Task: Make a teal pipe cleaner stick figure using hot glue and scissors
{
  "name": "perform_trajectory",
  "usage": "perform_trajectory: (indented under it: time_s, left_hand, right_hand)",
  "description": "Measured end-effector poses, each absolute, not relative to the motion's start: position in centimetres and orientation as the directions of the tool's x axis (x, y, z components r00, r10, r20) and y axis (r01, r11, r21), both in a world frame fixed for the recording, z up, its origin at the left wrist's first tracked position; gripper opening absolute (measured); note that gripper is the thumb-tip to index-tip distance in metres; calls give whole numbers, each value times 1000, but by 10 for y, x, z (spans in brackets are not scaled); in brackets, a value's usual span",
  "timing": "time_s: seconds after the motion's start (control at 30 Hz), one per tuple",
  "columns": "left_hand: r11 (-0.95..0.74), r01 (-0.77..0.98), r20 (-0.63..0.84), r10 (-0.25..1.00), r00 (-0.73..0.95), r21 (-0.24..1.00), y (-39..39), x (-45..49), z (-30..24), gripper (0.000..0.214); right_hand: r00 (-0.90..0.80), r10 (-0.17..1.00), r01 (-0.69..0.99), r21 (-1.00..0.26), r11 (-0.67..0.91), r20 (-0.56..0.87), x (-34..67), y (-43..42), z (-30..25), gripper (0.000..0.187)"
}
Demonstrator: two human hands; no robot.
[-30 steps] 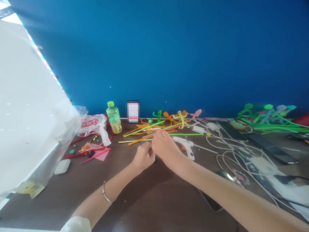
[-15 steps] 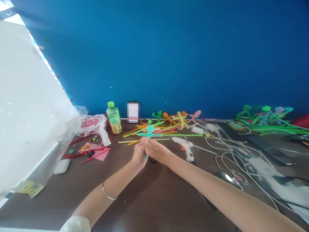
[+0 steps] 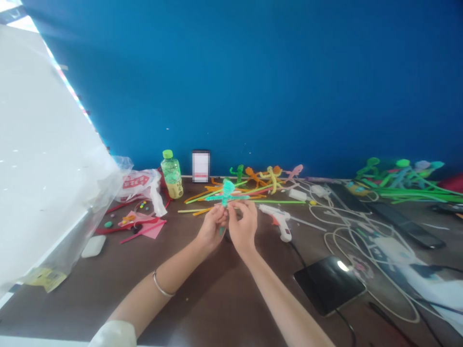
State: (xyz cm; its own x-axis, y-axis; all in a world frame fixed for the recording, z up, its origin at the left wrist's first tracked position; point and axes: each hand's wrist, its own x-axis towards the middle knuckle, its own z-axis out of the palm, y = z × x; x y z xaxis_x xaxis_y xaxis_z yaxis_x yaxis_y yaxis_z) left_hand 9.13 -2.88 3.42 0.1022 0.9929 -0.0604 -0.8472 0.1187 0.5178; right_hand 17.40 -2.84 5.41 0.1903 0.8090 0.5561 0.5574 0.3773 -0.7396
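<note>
A turquoise pipe-cleaner figure (image 3: 227,189) with a round head and two outstretched arms stands upright between my hands, above the dark table. My left hand (image 3: 212,225) is closed around its lower body, and a bit of turquoise shows below the fingers. My right hand (image 3: 243,224) pinches at the figure's body just under the arm on that side; the fingertips partly hide the spot. Behind it lie loose orange, green and yellow pipe cleaners (image 3: 195,195).
A glue gun (image 3: 277,217) lies right of my hands, near a black tablet (image 3: 330,285) and tangled white cables (image 3: 340,236). Finished figures (image 3: 271,178) line the wall. At left are a bottle (image 3: 172,174), a plastic bag (image 3: 135,185) and a white case (image 3: 93,246).
My right hand has turned more upright and its forearm has swung inward, uncovering the tablet. The fingers of both hands have parted slightly, and the turquoise figure sits a little higher.
</note>
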Motion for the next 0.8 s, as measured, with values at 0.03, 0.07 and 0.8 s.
perform_trajectory:
  time_s: [0.03, 0.07, 0.8]
  left_hand:
    - [116, -837, -49, 993, 107, 535, -29, 91, 35, 19]
    - [119, -829, -40, 992, 116, 546, -30, 90, 37, 19]
    - [609, -746, -282, 791, 543, 270, -28, 71, 28, 19]
  right_hand:
    - [211, 858, 455, -824, 338, 468, 174, -28, 55, 19]
    - [205, 903, 342, -892, 295, 377, 175, -28, 56, 19]
    - [-532, 847, -350, -914, -205, 14, 207, 4, 26, 28]
